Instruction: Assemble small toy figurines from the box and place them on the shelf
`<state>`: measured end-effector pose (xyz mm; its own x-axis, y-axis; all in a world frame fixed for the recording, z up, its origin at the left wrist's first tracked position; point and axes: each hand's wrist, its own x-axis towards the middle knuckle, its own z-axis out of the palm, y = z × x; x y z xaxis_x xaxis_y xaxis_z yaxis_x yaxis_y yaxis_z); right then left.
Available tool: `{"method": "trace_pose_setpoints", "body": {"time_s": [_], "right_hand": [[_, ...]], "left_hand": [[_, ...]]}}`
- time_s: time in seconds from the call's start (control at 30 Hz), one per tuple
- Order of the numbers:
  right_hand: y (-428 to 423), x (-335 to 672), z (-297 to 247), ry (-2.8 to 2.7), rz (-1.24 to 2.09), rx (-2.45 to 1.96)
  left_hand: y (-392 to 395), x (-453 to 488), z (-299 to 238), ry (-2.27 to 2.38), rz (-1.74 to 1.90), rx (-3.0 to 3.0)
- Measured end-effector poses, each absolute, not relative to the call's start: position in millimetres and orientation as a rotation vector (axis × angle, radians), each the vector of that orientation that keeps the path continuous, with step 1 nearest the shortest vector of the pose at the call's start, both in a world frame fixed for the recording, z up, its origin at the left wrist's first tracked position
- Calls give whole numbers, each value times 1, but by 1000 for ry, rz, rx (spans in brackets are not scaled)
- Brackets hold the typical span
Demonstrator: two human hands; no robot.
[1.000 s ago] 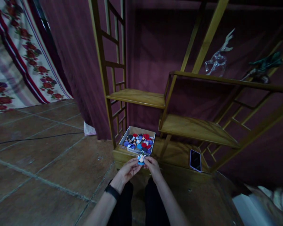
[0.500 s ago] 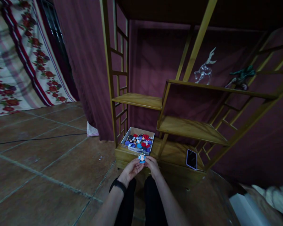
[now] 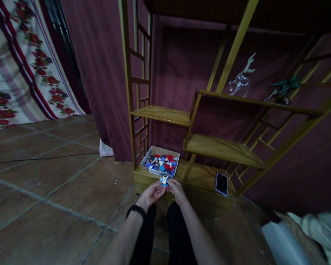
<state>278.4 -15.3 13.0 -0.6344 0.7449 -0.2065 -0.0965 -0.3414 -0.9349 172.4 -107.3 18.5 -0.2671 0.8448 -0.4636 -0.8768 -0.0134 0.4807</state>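
**Two hands hold a small toy figure in front of a wooden shelf unit**

At lower centre of the frame, the left hand (image 3: 150,193) and right hand (image 3: 176,187) meet, fingertips together. Each grip is narrow, pinched on a small toy figure (image 3: 164,180) in blue and white, held upright between them. The left wrist wears a dark wristband (image 3: 136,210).

Just above the figure in the frame, an open cardboard box (image 3: 148,154) sits on the bottom board (image 3: 201,175) of the shelf unit, filled with small red, blue and dark pieces too small to tell apart. A phone (image 3: 221,183) lies flat to the right on the same board, well apart from the box.

At upper right, a clear glass deer (image 3: 241,77) stands on a higher shelf, with a dark ornament (image 3: 283,90) farther right. A maroon curtain (image 3: 99,73) hangs behind. At left are a tiled floor (image 3: 57,184), a thin black cable (image 3: 30,160) and a floral cloth (image 3: 16,73).
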Motion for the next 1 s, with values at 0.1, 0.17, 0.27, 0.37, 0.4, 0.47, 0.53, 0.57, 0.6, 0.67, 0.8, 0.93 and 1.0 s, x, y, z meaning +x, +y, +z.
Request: {"method": "trace_pose_setpoints", "body": {"time_s": [0.1, 0.17, 0.27, 0.37, 0.4, 0.47, 0.53, 0.57, 0.6, 0.67, 0.8, 0.93, 1.0], "right_hand": [[-15, 274, 12, -1313, 2046, -870], [-15, 273, 12, -1315, 2040, -867], [-14, 273, 10, -1325, 2013, -882], [-13, 272, 8, -1320, 2008, -876], [-13, 271, 8, -1308, 2009, -872], [-13, 271, 9, -1287, 2020, -858], [-14, 271, 11, -1287, 2056, -831], [-15, 271, 11, -1295, 2079, -809], [-15, 272, 12, -1308, 2099, -785], [-16, 272, 13, -1331, 2118, -747], [-16, 272, 11, -1336, 2130, -720], [-15, 271, 11, -1305, 2125, -748], [-15, 272, 11, -1302, 2111, -779]], "left_hand": [[-107, 170, 17, 795, 1649, -59], [-105, 168, 16, 791, 1643, -61], [-101, 166, 13, 829, 1642, -68], [-99, 166, 12, 866, 1670, -52], [-98, 166, 12, 875, 1684, -38], [-98, 166, 12, 892, 1712, -4], [-98, 167, 14, 908, 1734, 20], [-98, 166, 14, 918, 1743, 24], [-99, 166, 15, 927, 1750, 23], [-99, 165, 15, 947, 1765, 8], [-99, 164, 13, 967, 1776, -3], [-99, 164, 11, 944, 1766, 44], [-99, 164, 11, 934, 1765, 43]]}}
